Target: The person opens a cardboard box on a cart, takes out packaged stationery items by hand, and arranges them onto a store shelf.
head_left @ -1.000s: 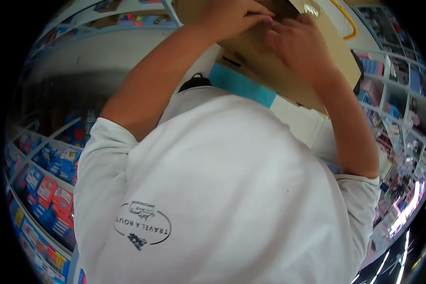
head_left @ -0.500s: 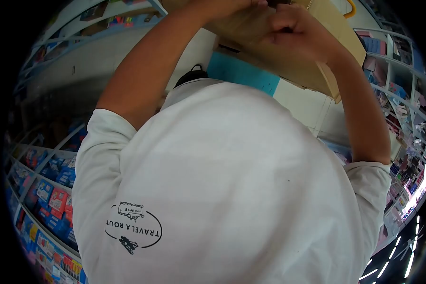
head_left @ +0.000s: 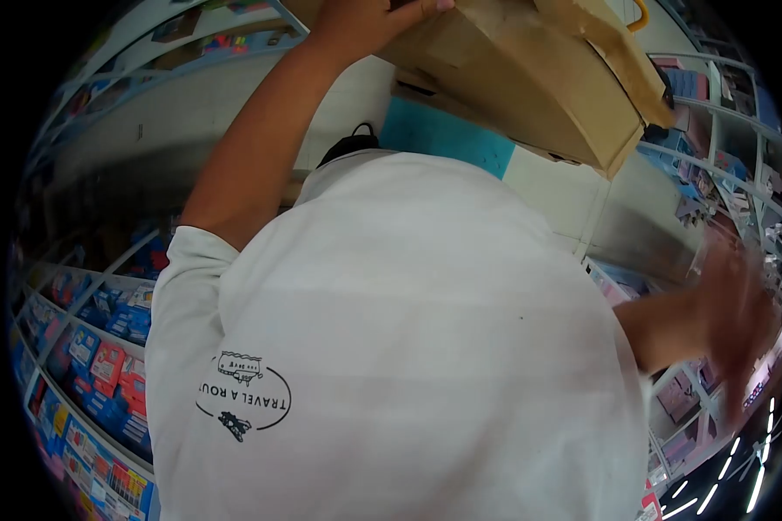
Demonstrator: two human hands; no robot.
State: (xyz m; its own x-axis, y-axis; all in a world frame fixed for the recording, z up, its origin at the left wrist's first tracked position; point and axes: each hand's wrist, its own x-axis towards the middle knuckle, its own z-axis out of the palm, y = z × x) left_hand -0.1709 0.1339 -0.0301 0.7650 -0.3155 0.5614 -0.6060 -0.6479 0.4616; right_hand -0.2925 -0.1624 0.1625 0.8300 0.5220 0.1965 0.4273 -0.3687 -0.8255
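A brown cardboard box (head_left: 513, 95) fills the top of the head view, its near side toward me and a loose flap along its right end. My left hand (head_left: 356, 22) grips its upper left edge, the thumb lying on the cardboard; the other fingers are partly cut off by the frame. Away to the right, my right hand (head_left: 738, 304) is smeared by motion beside the shelving. It is apart from the box, and its fingers cannot be made out.
Shelves with blue and red packages (head_left: 109, 369) stand at my left. Another shelf unit (head_left: 738, 165) with small goods runs along the right. Beneath the box, a teal patch (head_left: 443, 135) shows against the pale tiled floor (head_left: 573, 204). A black shoe (head_left: 347, 143) peeks past my white shirt.
My right hand has left the box and swung down to the right. The left hand stays at the box, shifted slightly left. The flap at the right end now stands out more.
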